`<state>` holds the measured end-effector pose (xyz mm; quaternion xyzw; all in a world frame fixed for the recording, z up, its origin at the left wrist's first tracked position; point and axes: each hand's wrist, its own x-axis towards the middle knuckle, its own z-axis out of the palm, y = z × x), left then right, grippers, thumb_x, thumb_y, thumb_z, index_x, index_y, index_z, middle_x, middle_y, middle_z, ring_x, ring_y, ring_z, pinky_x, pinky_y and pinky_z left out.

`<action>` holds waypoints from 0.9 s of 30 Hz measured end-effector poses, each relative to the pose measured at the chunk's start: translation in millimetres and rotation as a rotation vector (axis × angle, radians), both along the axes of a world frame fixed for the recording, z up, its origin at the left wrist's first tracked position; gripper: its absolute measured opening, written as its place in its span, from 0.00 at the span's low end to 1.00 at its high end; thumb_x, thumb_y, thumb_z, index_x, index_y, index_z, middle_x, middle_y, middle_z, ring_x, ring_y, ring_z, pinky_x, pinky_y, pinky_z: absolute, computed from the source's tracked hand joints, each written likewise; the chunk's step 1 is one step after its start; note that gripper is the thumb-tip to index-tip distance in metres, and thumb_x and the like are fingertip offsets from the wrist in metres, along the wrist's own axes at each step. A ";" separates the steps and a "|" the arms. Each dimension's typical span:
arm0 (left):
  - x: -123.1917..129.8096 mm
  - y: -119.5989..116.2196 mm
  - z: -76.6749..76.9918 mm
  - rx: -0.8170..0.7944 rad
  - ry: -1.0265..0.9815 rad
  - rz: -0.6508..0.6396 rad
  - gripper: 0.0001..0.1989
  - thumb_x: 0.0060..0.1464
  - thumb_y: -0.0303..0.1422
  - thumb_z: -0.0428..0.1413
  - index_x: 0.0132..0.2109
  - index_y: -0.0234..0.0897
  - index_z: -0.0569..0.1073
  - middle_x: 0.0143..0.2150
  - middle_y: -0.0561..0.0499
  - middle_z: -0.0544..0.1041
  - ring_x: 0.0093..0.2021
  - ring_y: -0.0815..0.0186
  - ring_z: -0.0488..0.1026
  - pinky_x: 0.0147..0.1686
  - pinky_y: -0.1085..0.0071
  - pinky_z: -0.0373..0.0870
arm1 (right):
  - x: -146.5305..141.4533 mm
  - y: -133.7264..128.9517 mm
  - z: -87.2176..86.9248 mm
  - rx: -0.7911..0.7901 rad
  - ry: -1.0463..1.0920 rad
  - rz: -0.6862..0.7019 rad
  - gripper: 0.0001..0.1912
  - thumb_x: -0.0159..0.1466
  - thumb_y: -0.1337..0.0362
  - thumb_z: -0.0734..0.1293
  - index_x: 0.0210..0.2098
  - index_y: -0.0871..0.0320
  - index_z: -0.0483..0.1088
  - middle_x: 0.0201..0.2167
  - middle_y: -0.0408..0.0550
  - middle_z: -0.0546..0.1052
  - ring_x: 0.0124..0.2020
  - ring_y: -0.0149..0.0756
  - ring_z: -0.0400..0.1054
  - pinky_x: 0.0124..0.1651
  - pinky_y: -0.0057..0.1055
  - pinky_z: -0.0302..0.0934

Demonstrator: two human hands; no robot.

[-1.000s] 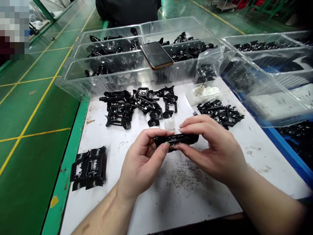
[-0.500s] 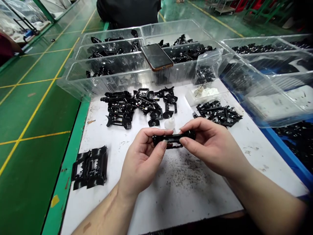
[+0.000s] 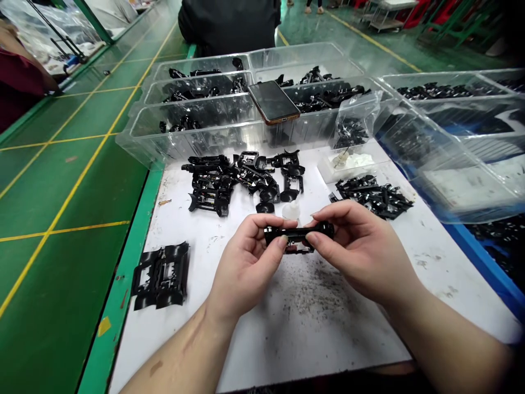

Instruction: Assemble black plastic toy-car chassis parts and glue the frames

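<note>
Between both hands I hold a black plastic frame part above the white tabletop. My left hand pinches its left end between thumb and fingers. On its right end my right hand is closed the same way. Just behind the part stands a small white conical nozzle or cap, partly hidden. Beyond it lies a pile of black frame parts. To the left, two similar frames lie side by side. A heap of slim black pieces lies behind my right hand.
A clear divided tray with black parts spans the back, a phone resting across its dividers. Nearby are a plastic bag of parts and a small white box. More clear trays stand right. A person in black sits ahead.
The whole view has shifted slightly, so things appear further right and mostly lower. The held part has tilted a little; both hands keep their grip on it.
</note>
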<state>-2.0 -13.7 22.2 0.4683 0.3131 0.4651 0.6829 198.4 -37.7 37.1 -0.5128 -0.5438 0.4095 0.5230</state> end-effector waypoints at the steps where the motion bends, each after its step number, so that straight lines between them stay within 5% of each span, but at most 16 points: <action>1: -0.2 0.5 0.0 -0.009 -0.015 0.001 0.09 0.70 0.28 0.63 0.55 0.41 0.76 0.55 0.50 0.85 0.50 0.68 0.85 0.55 0.72 0.84 | 0.0 -1.0 -0.7 0.011 -0.004 0.000 0.10 0.66 0.68 0.78 0.44 0.50 0.77 0.40 0.42 0.81 0.40 0.28 0.78 0.44 0.20 0.75; 8: -9.6 8.6 2.9 -0.158 -0.316 -0.119 0.19 0.69 0.26 0.63 0.62 0.42 0.70 0.49 0.51 0.87 0.41 0.68 0.87 0.43 0.70 0.88 | 14.8 -5.8 -0.5 0.028 0.193 0.318 0.22 0.71 0.55 0.74 0.63 0.45 0.72 0.55 0.50 0.77 0.57 0.43 0.75 0.55 0.36 0.76; 11: -11.9 10.3 2.0 -0.243 -0.385 -0.209 0.21 0.68 0.27 0.64 0.63 0.41 0.69 0.47 0.50 0.87 0.38 0.66 0.87 0.38 0.69 0.88 | 21.9 -4.4 2.7 0.137 0.083 0.419 0.24 0.72 0.59 0.72 0.67 0.46 0.71 0.61 0.53 0.72 0.61 0.44 0.69 0.60 0.39 0.71; 15: -6.8 7.6 -5.4 -0.274 -0.363 -0.321 0.22 0.67 0.31 0.66 0.63 0.39 0.70 0.45 0.49 0.85 0.35 0.67 0.86 0.35 0.74 0.85 | 23.2 -1.1 5.7 0.281 -0.120 0.527 0.16 0.73 0.66 0.71 0.57 0.43 0.78 0.61 0.49 0.70 0.62 0.42 0.67 0.64 0.40 0.64; 20: -5.6 6.7 -11.6 -0.351 -0.149 -0.452 0.23 0.69 0.45 0.63 0.63 0.39 0.70 0.41 0.48 0.82 0.35 0.66 0.83 0.33 0.74 0.80 | 20.8 -0.7 2.8 0.319 -0.084 0.476 0.06 0.72 0.58 0.73 0.49 0.47 0.79 0.51 0.49 0.73 0.54 0.41 0.69 0.59 0.39 0.66; 24: -12.3 9.4 -7.3 -0.047 -0.013 -0.333 0.25 0.69 0.49 0.62 0.64 0.40 0.72 0.63 0.39 0.75 0.61 0.55 0.77 0.58 0.59 0.78 | 17.7 -0.5 -1.6 0.259 0.029 0.271 0.06 0.73 0.56 0.72 0.46 0.50 0.78 0.41 0.46 0.74 0.45 0.37 0.69 0.49 0.34 0.66; 27: -10.7 5.6 -1.7 0.233 0.090 -0.291 0.25 0.67 0.42 0.66 0.66 0.42 0.71 0.65 0.40 0.74 0.66 0.52 0.72 0.66 0.53 0.70 | 11.8 0.8 -3.0 0.177 0.037 0.186 0.06 0.72 0.55 0.73 0.43 0.50 0.78 0.40 0.45 0.76 0.43 0.34 0.72 0.45 0.30 0.68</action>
